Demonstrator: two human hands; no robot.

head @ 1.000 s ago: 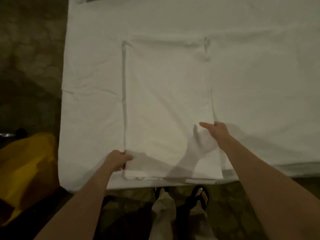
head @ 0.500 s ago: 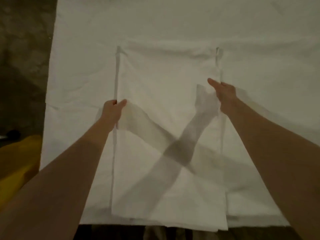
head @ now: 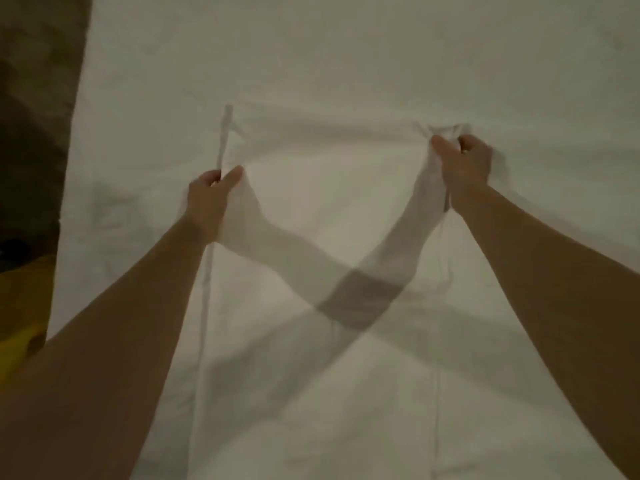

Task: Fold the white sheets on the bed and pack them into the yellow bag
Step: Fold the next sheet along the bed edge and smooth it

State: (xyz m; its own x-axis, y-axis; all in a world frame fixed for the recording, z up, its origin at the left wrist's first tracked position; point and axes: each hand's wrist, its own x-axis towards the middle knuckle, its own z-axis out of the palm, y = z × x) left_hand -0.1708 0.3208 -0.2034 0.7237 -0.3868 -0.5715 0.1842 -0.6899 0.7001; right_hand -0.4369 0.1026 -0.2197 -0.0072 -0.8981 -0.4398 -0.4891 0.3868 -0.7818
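Two bare hands out over bed. Left hand (head: pixel 207 199) pinches left edge of folded white cotton sheet (head: pixel 332 209), thumb on top. Right hand (head: pixel 465 168) grips bunched far right corner. Sheet lies flat on white-covered bed (head: pixel 346 57). Yellow fabric bag (head: pixel 20 306) at left, on dark floor beside bed.

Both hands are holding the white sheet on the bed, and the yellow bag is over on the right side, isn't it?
Not quite. The head view shows the yellow bag on the left side, beside the bed's edge, not the right. The rest is right: the left hand and the right hand each grip the white sheet on the bed.
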